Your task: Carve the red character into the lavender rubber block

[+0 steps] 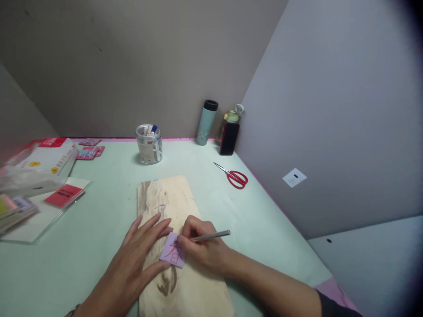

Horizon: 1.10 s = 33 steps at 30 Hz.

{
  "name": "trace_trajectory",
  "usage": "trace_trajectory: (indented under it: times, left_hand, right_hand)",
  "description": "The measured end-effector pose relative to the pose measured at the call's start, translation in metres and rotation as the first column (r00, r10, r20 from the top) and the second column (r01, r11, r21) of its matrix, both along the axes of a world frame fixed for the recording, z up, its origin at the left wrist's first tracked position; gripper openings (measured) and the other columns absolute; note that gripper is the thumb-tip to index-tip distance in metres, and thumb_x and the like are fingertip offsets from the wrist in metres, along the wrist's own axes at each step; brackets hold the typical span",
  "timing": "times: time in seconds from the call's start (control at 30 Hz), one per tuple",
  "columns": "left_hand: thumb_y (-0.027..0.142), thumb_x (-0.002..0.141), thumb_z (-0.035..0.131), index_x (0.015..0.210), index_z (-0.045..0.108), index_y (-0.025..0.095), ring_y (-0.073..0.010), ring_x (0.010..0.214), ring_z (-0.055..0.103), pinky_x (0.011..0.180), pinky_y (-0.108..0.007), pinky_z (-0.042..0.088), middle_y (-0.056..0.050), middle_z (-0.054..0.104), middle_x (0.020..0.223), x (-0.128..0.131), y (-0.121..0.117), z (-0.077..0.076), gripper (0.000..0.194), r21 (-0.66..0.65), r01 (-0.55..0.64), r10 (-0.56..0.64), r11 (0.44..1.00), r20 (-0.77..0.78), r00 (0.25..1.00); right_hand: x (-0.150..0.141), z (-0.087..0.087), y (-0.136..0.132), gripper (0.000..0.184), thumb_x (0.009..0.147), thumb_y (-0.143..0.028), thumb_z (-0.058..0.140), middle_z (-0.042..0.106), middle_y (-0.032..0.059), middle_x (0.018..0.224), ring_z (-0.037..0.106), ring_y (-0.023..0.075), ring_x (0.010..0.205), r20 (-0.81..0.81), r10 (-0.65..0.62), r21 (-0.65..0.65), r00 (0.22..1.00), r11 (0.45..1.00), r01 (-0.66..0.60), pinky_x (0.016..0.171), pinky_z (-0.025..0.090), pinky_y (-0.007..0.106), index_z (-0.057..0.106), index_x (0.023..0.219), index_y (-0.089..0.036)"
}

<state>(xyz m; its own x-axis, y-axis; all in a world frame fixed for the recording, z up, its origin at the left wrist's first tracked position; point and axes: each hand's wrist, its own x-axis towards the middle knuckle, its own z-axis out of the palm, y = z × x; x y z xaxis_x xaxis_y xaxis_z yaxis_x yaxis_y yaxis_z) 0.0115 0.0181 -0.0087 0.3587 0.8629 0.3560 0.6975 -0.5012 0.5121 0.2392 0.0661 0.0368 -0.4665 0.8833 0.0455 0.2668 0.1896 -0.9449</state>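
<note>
A small lilac square block [171, 260] with a red character drawn on it lies on a pale wooden board [180, 193]. My left hand [135, 255] rests beside it with fingers spread, the thumb touching its lower left edge and the other fingers reaching past its upper left side. In my right hand [206, 248] is a slim silver pen-like tool [214, 236], pinched between thumb and fingers. Its rear end points right, while its tip is hidden behind the fingers at the block's upper right.
Red-handled scissors [237, 178] lie right of the board. A clear jar [149, 145], a blue-green tumbler [206, 123], a green-lidded bottle [232, 115] and a phone [229, 139] stand at the back. At left are a plastic bag [49, 163], a red packet [64, 195] and pink patterned pieces [87, 152].
</note>
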Motion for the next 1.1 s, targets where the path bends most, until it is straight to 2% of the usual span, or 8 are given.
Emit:
trace_trajectory:
  times: [0.1,0.3,0.53,0.73,0.93,1.1]
  left_hand:
    - [0.054,0.099,0.061,0.160,0.028,0.032,-0.0270,0.149,0.048,0.127,-0.055,0.030,-0.003,0.064,0.149,-0.003,0.003,-0.001,0.072,0.013,0.008,-0.008,1.000,-0.019,1.000]
    - [0.056,0.097,0.064,0.154,0.037,0.032,-0.0288,0.147,0.051,0.125,-0.056,0.033,-0.004,0.065,0.148,-0.002,0.003,0.001,0.068,0.053,-0.004,0.006,0.999,-0.050,0.999]
    - [0.060,0.096,0.064,0.149,0.042,0.028,-0.0281,0.143,0.054,0.125,-0.055,0.029,-0.005,0.067,0.145,0.003,0.001,-0.002,0.065,0.103,-0.027,0.034,0.994,-0.061,0.998]
    - [0.058,0.093,0.069,0.141,0.046,0.027,-0.0309,0.138,0.058,0.122,-0.057,0.032,-0.008,0.069,0.140,0.007,0.002,0.000,0.062,0.142,-0.033,0.044,0.989,-0.073,0.996]
    - [0.056,0.093,0.070,0.140,0.045,0.027,-0.0320,0.136,0.060,0.121,-0.059,0.033,-0.008,0.070,0.136,0.009,0.002,0.004,0.060,0.112,-0.040,0.047,0.993,-0.059,0.997]
    - [0.057,0.093,0.069,0.141,0.045,0.028,-0.0322,0.137,0.059,0.121,-0.060,0.032,-0.007,0.071,0.134,0.009,0.000,0.004,0.061,0.102,-0.051,0.056,0.993,-0.045,0.997]
  right_hand:
    - [0.001,0.002,0.000,0.022,0.088,-0.028,0.062,0.049,-0.0056,0.061,0.041,0.0110,0.056,0.018,0.024,0.017,1.000,1.000,-0.025,0.055,0.032,0.024,0.047,0.072,-0.022]
    - [0.003,0.003,0.000,0.022,0.089,-0.028,0.061,0.048,-0.0058,0.062,0.041,0.0109,0.057,0.033,0.058,0.025,0.998,0.998,-0.059,0.055,0.032,0.024,0.047,0.073,-0.022]
    - [0.003,0.004,-0.002,0.023,0.089,-0.029,0.061,0.048,-0.0058,0.061,0.040,0.0110,0.055,0.046,0.059,0.018,0.997,0.998,-0.060,0.054,0.031,0.024,0.046,0.073,-0.022]
    - [0.004,0.009,-0.005,0.021,0.090,-0.024,0.058,0.049,-0.0054,0.064,0.041,0.0100,0.056,0.084,0.091,0.138,0.992,0.985,-0.102,0.056,0.031,0.023,0.045,0.073,-0.022]
    - [0.003,0.007,-0.003,0.022,0.090,-0.020,0.053,0.044,-0.0053,0.066,0.037,0.0102,0.056,0.093,0.147,0.313,0.985,0.935,-0.169,0.057,0.029,0.023,0.039,0.074,-0.023]
    - [0.003,0.008,-0.001,0.023,0.090,-0.020,0.053,0.042,-0.0057,0.066,0.035,0.0100,0.056,0.087,0.159,0.310,0.983,0.934,-0.178,0.057,0.028,0.024,0.037,0.073,-0.023]
